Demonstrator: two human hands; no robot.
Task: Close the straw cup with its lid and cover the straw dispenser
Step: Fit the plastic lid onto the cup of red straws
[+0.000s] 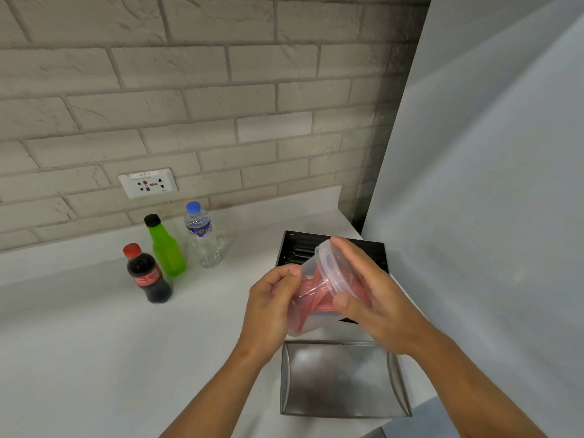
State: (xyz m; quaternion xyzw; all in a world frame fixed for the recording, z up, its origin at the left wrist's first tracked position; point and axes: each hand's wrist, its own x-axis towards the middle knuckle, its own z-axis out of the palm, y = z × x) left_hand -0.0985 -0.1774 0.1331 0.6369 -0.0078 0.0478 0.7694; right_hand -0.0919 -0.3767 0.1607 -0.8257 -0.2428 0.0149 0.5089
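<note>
The straw cup [311,298], full of red straws, is held tilted in the air over the open straw dispenser [373,251] by the left hand [271,311], fingers wrapped round its body, while the lid [335,267] is pressed on by the right hand [376,298], fingers spread flat over it. It's probably best pushed down all round the rim until seated, cup kept steady. Bottle labels on the tabletop [94,343] can't really be read.
</note>
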